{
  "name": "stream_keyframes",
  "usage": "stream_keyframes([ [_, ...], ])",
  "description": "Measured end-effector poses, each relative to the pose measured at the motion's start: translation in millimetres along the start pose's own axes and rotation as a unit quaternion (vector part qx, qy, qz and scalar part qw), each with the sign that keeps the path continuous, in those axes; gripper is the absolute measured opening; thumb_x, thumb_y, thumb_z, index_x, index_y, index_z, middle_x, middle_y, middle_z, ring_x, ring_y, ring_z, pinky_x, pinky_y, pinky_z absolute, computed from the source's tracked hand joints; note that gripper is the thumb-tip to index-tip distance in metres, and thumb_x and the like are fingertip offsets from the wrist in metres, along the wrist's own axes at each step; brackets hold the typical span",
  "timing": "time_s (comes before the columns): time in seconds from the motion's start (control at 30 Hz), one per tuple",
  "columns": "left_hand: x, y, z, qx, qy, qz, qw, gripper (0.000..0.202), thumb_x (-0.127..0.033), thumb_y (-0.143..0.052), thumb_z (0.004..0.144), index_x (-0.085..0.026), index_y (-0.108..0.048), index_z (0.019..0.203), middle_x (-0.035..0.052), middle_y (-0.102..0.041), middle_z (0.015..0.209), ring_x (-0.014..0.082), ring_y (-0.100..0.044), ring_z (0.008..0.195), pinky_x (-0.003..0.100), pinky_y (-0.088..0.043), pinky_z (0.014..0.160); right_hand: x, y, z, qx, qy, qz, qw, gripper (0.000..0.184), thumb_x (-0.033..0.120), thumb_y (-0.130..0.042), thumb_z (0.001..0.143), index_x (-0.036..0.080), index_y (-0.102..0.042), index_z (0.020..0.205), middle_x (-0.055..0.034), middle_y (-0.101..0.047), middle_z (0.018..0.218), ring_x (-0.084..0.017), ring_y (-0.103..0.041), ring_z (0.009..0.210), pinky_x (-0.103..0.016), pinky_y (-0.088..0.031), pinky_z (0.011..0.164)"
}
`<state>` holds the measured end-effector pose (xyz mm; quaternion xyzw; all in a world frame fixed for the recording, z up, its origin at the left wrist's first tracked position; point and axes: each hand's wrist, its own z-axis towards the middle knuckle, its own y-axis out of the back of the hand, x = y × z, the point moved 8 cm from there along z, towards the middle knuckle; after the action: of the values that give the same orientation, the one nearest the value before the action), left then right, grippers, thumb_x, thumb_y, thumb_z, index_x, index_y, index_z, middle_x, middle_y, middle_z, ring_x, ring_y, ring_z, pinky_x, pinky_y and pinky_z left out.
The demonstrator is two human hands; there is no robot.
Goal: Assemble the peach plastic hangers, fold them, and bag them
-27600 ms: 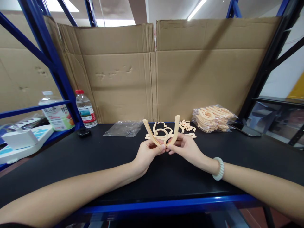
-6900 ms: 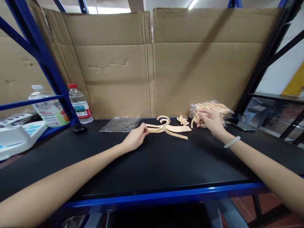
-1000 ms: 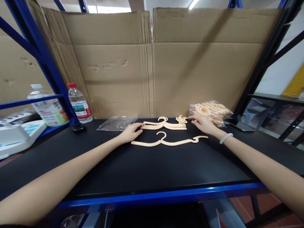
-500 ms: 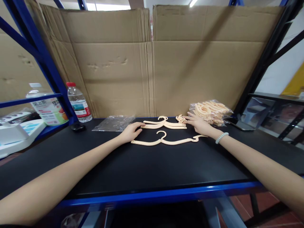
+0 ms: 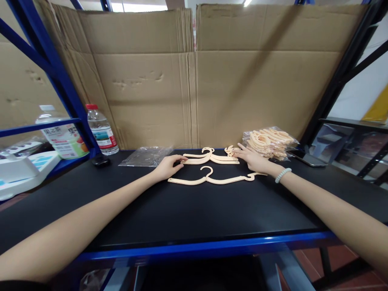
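A cream plastic hanger point(image 5: 209, 180) lies flat on the black shelf top point(image 5: 188, 210). Behind it sits a small stack of the same hangers point(image 5: 210, 159). My left hand point(image 5: 166, 166) rests flat at the left end of that stack, fingers stretched out and touching it. My right hand point(image 5: 253, 161) lies at the stack's right end, fingers spread, next to a little heap of small cream clips point(image 5: 230, 150). Neither hand grips anything. A clear bag of more hangers point(image 5: 269, 142) sits just behind my right hand.
An empty clear plastic bag point(image 5: 145, 155) lies left of the hangers. Two bottles point(image 5: 101, 130) stand at the left by a blue rack post point(image 5: 54, 68). Cardboard sheets point(image 5: 194, 81) wall off the back. A phone point(image 5: 307, 159) lies at the right.
Over the last second both hands stayed at the ends of the hanger stack; the right hand slid slightly left toward the clips. The near hanger has not moved.
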<state>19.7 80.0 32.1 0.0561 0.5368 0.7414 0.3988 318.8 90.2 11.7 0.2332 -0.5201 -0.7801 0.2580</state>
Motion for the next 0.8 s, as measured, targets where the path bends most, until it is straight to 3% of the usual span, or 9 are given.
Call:
stream_keyframes([
  [0.17, -3.2, 0.2, 3.9, -0.017, -0.031, 0.007, 0.999, 0.024, -0.021, -0.054, 0.080, -0.019, -0.064, 0.101, 0.0065, -0.066, 0.103, 0.0190, -0.061, 0.095, 0.036, -0.049, 0.086, -2.0, 1.3, 2.0, -0.008, -0.010, 0.042, 0.999, 0.070, -0.012, -0.032, 0.056, 0.019, -0.057, 0.115, -0.0054, -0.051, 0.135, -0.024, -0.016, 0.141, -0.046, -0.035, 0.105],
  [0.37, -3.7, -1.2, 5.4, -0.020, -0.035, 0.019, 0.999, 0.018, -0.021, -0.054, 0.082, -0.016, -0.065, 0.095, 0.0075, -0.062, 0.096, 0.0171, -0.060, 0.084, 0.035, -0.049, 0.083, -5.6, -5.6, 1.8, -0.004, 0.001, 0.007, 1.000, 0.074, -0.010, -0.034, 0.059, 0.016, -0.056, 0.124, -0.0068, -0.050, 0.137, -0.026, -0.020, 0.140, -0.049, -0.029, 0.109],
  [0.6, -1.7, -3.6, 7.1, -0.008, -0.029, 0.032, 0.999, 0.017, -0.021, -0.053, 0.082, -0.017, -0.064, 0.095, 0.0059, -0.058, 0.091, 0.0168, -0.058, 0.082, 0.034, -0.048, 0.082, -5.4, 0.7, 3.1, -0.018, 0.006, 0.011, 1.000, 0.072, -0.009, -0.036, 0.061, 0.014, -0.054, 0.127, -0.0090, -0.050, 0.136, -0.028, -0.025, 0.138, -0.049, -0.031, 0.108],
  [0.7, -0.3, -5.2, 8.4, -0.003, -0.025, 0.033, 0.999, 0.017, -0.023, -0.053, 0.083, -0.017, -0.064, 0.093, 0.0057, -0.058, 0.091, 0.0174, -0.058, 0.084, 0.034, -0.048, 0.083, -0.6, 6.0, 3.8, -0.028, 0.027, 0.027, 0.999, 0.065, -0.008, -0.037, 0.061, 0.016, -0.059, 0.117, -0.0080, -0.055, 0.130, -0.026, -0.032, 0.135, -0.047, -0.034, 0.108],
  [0.8, 0.4, -6.9, 9.4, 0.002, -0.023, 0.030, 0.999, 0.017, -0.024, -0.052, 0.083, -0.017, -0.064, 0.091, 0.0064, -0.060, 0.093, 0.0176, -0.059, 0.085, 0.034, -0.047, 0.083, 1.2, 8.6, 3.8, -0.043, 0.022, 0.046, 0.998, 0.065, -0.008, -0.036, 0.063, 0.015, -0.055, 0.120, -0.0100, -0.055, 0.128, -0.024, -0.043, 0.127, -0.043, -0.039, 0.104],
])
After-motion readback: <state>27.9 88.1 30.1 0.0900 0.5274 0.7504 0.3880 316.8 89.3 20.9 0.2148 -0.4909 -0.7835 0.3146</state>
